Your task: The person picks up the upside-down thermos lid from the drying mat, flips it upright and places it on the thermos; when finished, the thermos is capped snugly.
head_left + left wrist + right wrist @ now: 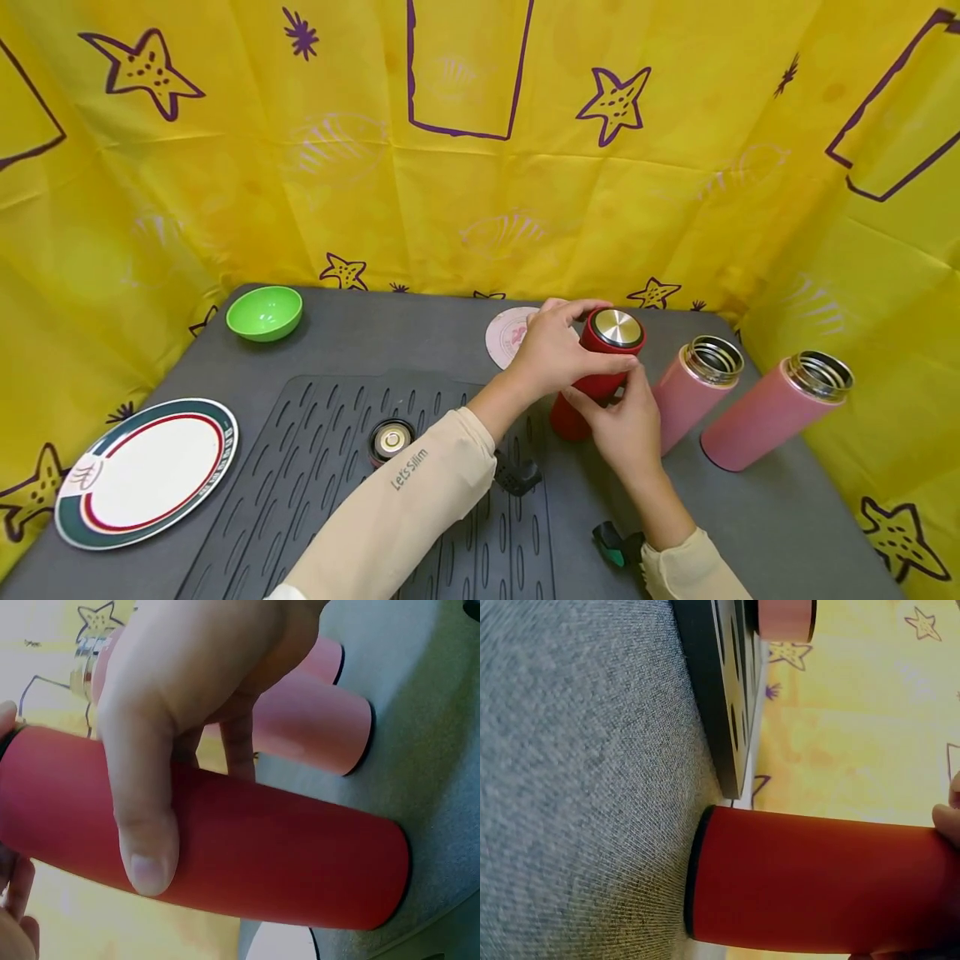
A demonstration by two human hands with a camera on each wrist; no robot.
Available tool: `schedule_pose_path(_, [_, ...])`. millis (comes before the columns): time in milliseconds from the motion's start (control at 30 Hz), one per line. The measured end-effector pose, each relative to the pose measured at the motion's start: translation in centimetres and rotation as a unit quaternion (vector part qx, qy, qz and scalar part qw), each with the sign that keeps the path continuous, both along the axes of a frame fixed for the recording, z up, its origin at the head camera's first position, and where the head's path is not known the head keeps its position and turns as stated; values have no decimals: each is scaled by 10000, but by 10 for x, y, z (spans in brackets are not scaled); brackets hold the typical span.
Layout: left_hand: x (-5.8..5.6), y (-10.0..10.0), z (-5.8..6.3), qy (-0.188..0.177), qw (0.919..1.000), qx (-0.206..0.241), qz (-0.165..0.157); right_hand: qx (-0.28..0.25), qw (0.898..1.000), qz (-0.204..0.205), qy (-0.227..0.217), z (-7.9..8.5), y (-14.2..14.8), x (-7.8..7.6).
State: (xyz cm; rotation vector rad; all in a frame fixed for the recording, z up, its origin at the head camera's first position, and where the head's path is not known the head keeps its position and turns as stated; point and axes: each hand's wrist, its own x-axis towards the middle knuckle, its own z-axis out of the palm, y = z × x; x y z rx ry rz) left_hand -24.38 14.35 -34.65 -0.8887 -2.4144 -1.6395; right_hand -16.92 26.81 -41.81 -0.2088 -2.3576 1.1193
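bottle (572, 419), the red one, is the centre of attention here, on the worktop (322, 335) just beside the ridged mat (315, 467), its dark base looking planted against the surface in the right wrist view. and look at the holds! the left grip (553, 354) is spread around the top, fingers behind and thumb across the front, just under the shiny disc of the cap (617, 327). lower down, the right grip (626, 421) is parted only to the bottle's width, with its thumb laid across the body; both have hold of the same bottle. now for the feel: this is probably a stiff metal flask, fairly weighty if filled, though the contents are hidden. its matt coating should give decent purchase, while the bare metal disc would likely be slicker. breakage looks unlikely; tipping is the bigger worry with something so tall and narrow. best hold, i'd say: one around mid-body to steady it, one around the collar. over on the right, a pink bottle (686, 396) stands near, with a second pink bottle (772, 408) next to it, both showing bare metal mouths, and a loose lid (392, 438) sits on the mat.
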Motion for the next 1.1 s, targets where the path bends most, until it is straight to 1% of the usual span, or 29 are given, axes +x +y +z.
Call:
schedule_pose_path(133, [-6,-4,1,-255,9989,-41,-400,-37,10000,6,-42,1,-1,0])
schedule_pose_path(233, [-8,-6,0,-473,9968,29,-637,-70,9999,31,-81,1,-1,0])
schedule_pose_path(333, [-8,-6,-2,-643,9950,158,-754,-90,9999,51,-109,1,-1,0])
schedule_pose_path(433, [-6,-5,-4,-605,9950,214,-764,-95,9999,56,-87,0,-1,1])
schedule_pose_path(500, [-3,-3,-5,-459,9966,167,-670,-58,10000,51,-41,0,-1,1])
schedule_pose_path(567, [1,0,-6,-211,9986,44,-481,-13,10000,52,36,-1,-1,1])
schedule_pose_path(633, [7,2,-5,23,9997,-42,-235,56,9999,34,100,-2,-1,1])
schedule_pose_path(733, [14,5,-4,342,9991,-98,247,68,9999,1,113,-2,-1,1])
schedule_pose_path(833, [16,6,-3,540,9968,-4,581,36,10000,-7,47,-2,-1,0])
schedule_pose_path(900, [16,6,-3,636,9956,44,682,-25,10000,31,58,-1,-1,0])
schedule_pose_path(1000, [15,5,-2,707,9953,64,653,-33,9999,48,87,1,0,0])
schedule_pose_path(1100, [14,5,-2,681,9959,38,595,38,10000,4,63,3,-1,0])
